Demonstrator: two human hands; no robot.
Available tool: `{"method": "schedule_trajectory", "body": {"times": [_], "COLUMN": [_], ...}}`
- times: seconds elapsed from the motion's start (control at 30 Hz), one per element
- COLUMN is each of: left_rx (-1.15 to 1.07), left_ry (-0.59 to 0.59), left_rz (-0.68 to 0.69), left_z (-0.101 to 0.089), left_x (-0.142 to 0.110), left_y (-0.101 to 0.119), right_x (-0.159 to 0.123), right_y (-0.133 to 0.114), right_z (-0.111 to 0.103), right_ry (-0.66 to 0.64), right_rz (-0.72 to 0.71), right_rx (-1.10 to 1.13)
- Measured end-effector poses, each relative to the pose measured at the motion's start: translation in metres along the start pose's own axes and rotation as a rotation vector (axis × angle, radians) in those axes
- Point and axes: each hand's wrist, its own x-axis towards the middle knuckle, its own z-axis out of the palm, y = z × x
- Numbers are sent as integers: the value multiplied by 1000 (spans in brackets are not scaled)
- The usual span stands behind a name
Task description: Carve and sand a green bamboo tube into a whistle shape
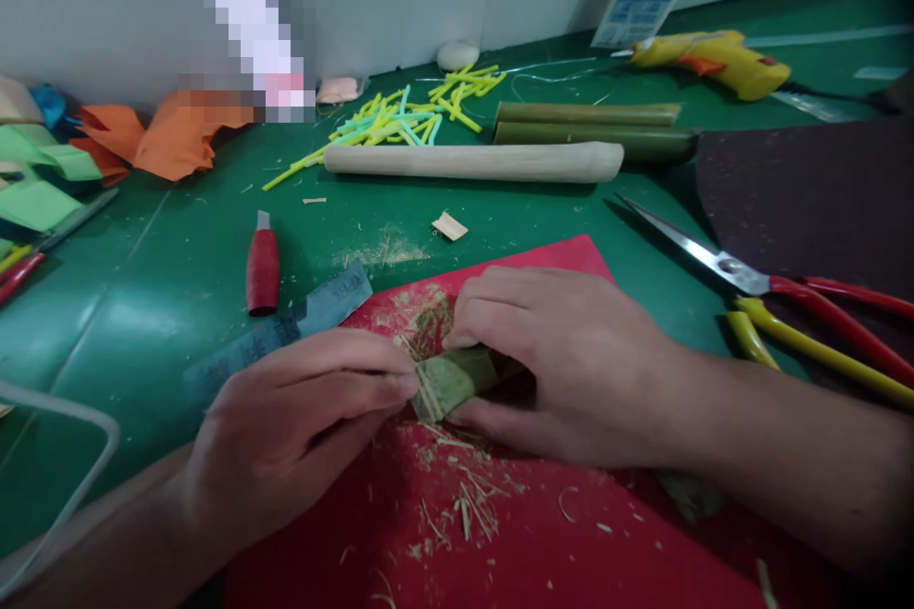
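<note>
Over a red sheet (543,533), both my hands meet at a short green piece that looks like bamboo (457,381), with pale fibres at its left end. My right hand (571,362) grips it from the right, thumb below and fingers above. My left hand (307,419) has its fingers pressed together at the left end, with the fingertips touching it; what lies between them is partly hidden. Pale shavings (471,500) are scattered around the piece on the sheet.
Beyond lie a red-handled blade (263,271), a grey-blue strip (321,304), a pale bamboo stick (471,162), green bamboo lengths (592,143), and yellow sticks (386,122). Red-handled scissors (735,271), a yellow-handled tool (821,347) and a yellow glue gun (714,57) are at right.
</note>
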Motion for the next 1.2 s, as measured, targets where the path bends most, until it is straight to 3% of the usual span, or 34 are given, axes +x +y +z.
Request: {"method": "schedule_trajectory", "body": {"times": [0.57, 0.87, 1.2], "left_rx": [-33, 70, 53], "left_ry": [11, -58, -121], "left_rz": [-118, 99, 128], "left_z": [0, -6, -10], "left_x": [-2, 5, 6], "left_y": [-3, -5, -10], "right_x": [0, -1, -1], "right_y": [0, 0, 4], "right_z": [0, 0, -3], "right_ry": [15, 22, 20], "right_rz": [4, -10, -33], "right_rx": [7, -16, 36]}}
